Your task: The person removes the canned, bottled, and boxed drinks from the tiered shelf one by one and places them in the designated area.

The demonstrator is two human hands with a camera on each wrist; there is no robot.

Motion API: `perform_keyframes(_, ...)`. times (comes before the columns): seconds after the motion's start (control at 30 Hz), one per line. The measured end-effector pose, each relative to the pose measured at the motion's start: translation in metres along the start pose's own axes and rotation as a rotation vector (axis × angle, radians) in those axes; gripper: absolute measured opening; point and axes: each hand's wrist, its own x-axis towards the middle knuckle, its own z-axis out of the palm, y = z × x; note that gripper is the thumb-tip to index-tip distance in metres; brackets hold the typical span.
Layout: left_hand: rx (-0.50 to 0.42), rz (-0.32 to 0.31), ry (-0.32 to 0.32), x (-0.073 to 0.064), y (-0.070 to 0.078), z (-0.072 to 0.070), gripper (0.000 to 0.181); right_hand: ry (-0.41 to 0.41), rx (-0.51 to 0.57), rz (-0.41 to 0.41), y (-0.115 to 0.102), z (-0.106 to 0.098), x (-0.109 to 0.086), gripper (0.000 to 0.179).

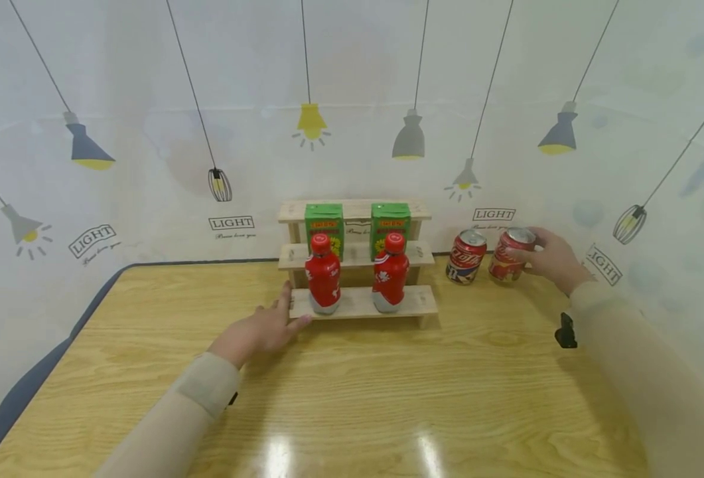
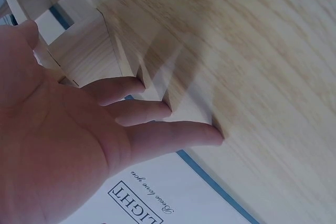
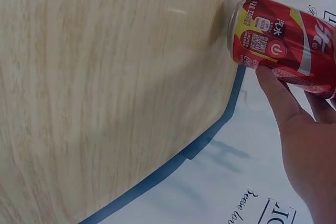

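Note:
My right hand (image 1: 553,257) grips a red soda can (image 1: 508,260) at the back right, its fingers round the can's side. In the right wrist view that can (image 3: 281,38) shows yellow trim and a QR code. Just left of it stands a second red can (image 1: 466,257). At the near left end of a three-step wooden rack (image 1: 357,302), my left hand (image 1: 263,328) spreads its fingers, some tips on the tabletop and the thumb by the lowest step. The left palm (image 2: 58,135) holds nothing.
Two red bottles, left (image 1: 324,275) and right (image 1: 390,275), stand on the lowest step. Behind them, two green cartons, left (image 1: 325,222) and right (image 1: 391,222), rest on the middle step. A lamp-printed backdrop (image 1: 352,133) rises behind the wooden table (image 1: 387,385).

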Motion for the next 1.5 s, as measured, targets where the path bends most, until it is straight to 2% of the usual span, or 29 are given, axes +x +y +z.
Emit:
perform_keyframes(0.3, 0.002, 0.015, 0.009, -0.001, -0.001, 0.001, 0.103, -0.019, 0.029, 0.017, 0.004, 0.008, 0.001, 0.089)
perform_keyframes(0.6, -0.011, 0.009, 0.008, -0.002, -0.001, -0.001, 0.104, -0.029, -0.01, -0.018, 0.004, 0.002, 0.0, 0.092)
perform_keyframes(0.8, -0.01, 0.009, 0.003, 0.0, 0.001, 0.0, 0.104, -0.03, -0.046, -0.01, 0.002, -0.003, -0.004, 0.092)
perform_keyframes(1.07, -0.012, 0.017, 0.009, -0.001, 0.002, 0.001, 0.102, -0.025, -0.108, 0.007, -0.01, -0.008, -0.005, 0.102)
perform_keyframes(1.3, -0.019, 0.002, 0.01, -0.002, 0.003, -0.001, 0.102, -0.036, -0.127, -0.05, -0.022, -0.017, -0.002, 0.101)
perform_keyframes(1.5, -0.016, 0.001, 0.011, -0.002, 0.001, 0.0, 0.102, -0.027, -0.095, -0.09, -0.053, -0.02, -0.005, 0.092)
